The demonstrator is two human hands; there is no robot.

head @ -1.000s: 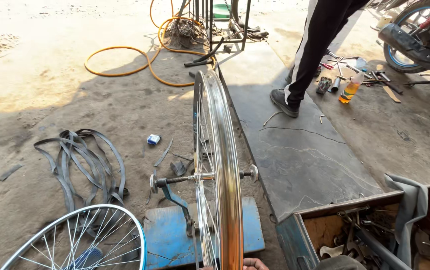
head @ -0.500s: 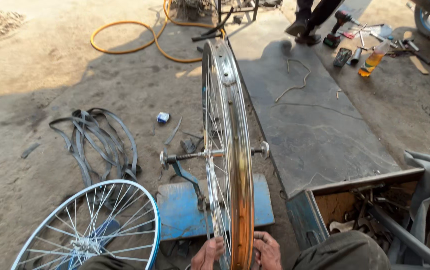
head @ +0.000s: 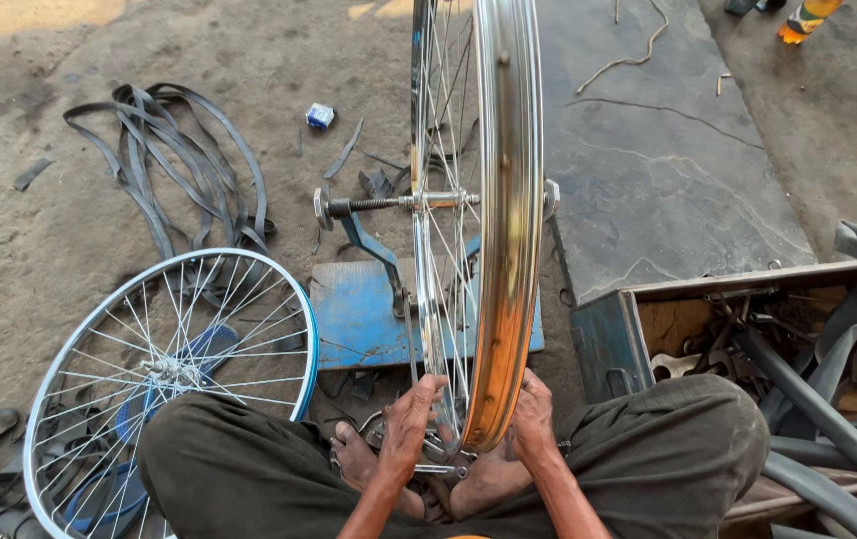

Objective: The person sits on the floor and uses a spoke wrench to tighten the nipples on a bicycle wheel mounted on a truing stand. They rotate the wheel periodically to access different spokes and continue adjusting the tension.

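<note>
Both hands moved up onto upright wheel rim [head: 508,250]: left hand [head: 411,419], right hand [head: 533,419] pinching rim; small blue box [head: 320,116] beyond.

Sunlit dirt ground [head: 79,230], grey stone slab [head: 668,170]

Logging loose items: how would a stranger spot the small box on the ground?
Start at the upright silver spoked wheel rim on its blue stand. Look left past the axle to bare dirt beside the black rubber strips. The small blue-and-white box is the only boxy, bright thing there.
</note>
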